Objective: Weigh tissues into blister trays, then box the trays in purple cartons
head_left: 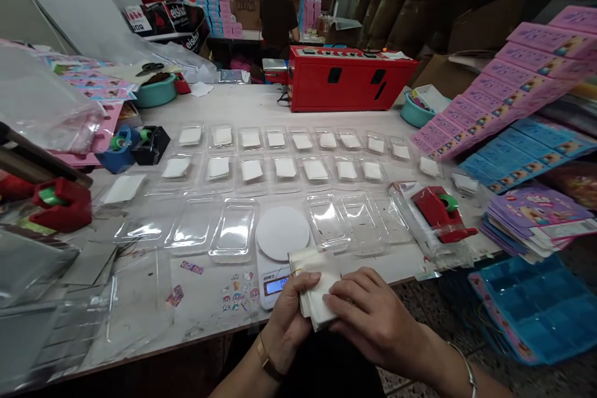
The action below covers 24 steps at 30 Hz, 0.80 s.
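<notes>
Left hand (293,301): fingers grasping a stack of white sheets (326,273), thumb on top. Right hand (373,317): fingers touching the right edge of the same stack; whether they also grip it cannot be told. The stack is held at the near edge of the surface (205,320), just in front of a white scale (283,233) with a lit display. Clear trays (233,230) lie on both sides of the scale. Beyond them, two rows of trays bear white sheet piles (285,167).
</notes>
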Available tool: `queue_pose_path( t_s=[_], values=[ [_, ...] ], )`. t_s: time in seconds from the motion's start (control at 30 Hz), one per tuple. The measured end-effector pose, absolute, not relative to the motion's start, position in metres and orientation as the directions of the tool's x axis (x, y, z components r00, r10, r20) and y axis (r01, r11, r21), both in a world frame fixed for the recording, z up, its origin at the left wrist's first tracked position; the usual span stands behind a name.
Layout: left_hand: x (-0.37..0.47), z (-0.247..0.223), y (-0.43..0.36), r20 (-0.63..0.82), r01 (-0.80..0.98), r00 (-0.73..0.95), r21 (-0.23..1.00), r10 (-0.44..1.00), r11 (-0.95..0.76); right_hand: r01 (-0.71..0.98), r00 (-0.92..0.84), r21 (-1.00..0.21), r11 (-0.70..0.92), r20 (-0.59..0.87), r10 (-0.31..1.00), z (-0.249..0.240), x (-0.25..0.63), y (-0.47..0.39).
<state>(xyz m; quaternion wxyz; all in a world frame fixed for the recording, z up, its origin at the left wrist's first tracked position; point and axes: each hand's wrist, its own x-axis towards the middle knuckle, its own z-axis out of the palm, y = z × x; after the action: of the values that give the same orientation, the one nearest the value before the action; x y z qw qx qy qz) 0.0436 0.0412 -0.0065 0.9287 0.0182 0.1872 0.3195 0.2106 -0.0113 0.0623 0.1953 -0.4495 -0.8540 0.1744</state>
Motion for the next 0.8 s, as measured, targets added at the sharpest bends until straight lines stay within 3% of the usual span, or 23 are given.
queue_pose_path(
  t_s=[0.17,0.33,0.5,0.8],
  values=[
    [0.036,-0.004,0.038,-0.285,-0.589,0.745,0.141,0.603,0.796,0.622,-0.39,-0.69,0.369,0.136,0.911,0.07,0.206,-0.003],
    [0.032,0.0,0.036,-0.272,-0.627,0.709,0.18,0.651,0.758,0.427,-0.306,-0.899,0.097,-0.043,0.951,0.071,0.204,0.004],
    [0.029,0.003,0.035,-0.285,-0.611,0.709,0.21,0.645,0.763,0.377,-0.353,-0.926,0.0,-0.144,0.925,0.075,0.199,0.014],
    [0.02,-0.002,0.037,-0.302,-0.558,0.754,0.175,0.583,0.811,0.322,-0.323,-0.946,-0.038,-0.147,0.935,0.069,0.193,0.02]
  ],
)
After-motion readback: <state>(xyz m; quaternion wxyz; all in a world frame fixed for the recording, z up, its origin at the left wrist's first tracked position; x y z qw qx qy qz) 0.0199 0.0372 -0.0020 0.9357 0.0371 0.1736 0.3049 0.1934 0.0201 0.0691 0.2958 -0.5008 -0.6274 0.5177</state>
